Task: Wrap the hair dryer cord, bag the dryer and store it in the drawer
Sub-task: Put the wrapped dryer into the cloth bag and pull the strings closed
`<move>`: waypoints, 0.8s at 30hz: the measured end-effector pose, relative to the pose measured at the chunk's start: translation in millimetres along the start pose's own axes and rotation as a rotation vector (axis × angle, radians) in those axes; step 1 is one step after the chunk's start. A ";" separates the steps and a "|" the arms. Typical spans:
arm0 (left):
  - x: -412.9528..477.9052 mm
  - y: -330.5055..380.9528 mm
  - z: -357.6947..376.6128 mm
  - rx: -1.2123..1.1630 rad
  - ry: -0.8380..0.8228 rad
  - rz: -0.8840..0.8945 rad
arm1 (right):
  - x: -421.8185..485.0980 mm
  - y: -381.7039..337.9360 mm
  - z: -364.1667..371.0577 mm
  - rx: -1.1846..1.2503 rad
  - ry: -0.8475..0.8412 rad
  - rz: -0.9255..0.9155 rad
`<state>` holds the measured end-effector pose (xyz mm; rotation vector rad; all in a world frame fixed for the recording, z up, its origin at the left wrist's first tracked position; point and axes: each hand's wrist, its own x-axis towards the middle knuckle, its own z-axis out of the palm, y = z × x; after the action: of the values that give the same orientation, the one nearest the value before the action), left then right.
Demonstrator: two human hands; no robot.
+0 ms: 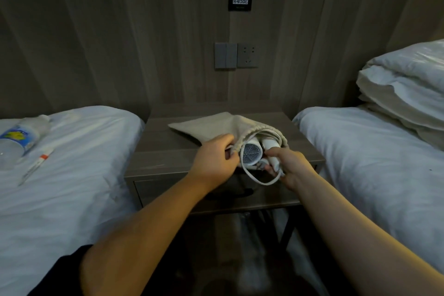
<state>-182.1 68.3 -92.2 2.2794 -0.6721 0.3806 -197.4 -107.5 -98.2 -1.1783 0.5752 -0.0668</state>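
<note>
Dryer (251, 154), one, partly inside one bag (211, 127)

The person wears a black sleeve (57, 274) on the left arm (144, 218). It shows in the lower left corner, ends above the elbow in a rounded hem, and looks plain, though the dim light hides its weave. Below that hem the left arm is bare down to the left grip (213, 161). The right arm (360, 230) is bare along all of its visible length, from the frame's edge to the right grip (290, 168). Both grips are bare.
</note>
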 end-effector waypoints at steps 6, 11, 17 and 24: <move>-0.5 -4.0 1.0 0.206 -0.057 -0.134 | -9.0 -2.0 0.2 -0.018 -0.119 0.016; 16.2 16.6 -1.6 0.247 -0.015 0.038 | -12.7 -6.3 -3.7 -0.080 -0.282 0.008; 56.9 32.6 2.2 0.241 -0.097 -0.046 | -6.7 -1.8 -6.7 -0.225 -0.326 -0.031; 72.4 40.4 0.5 0.298 -0.143 -0.120 | -0.2 9.8 -9.3 -0.272 -0.251 -0.151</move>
<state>-145.6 17.7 -37.5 2.6358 -0.5763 0.2762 -204.2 -111.4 -109.2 -1.4682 0.2779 0.0321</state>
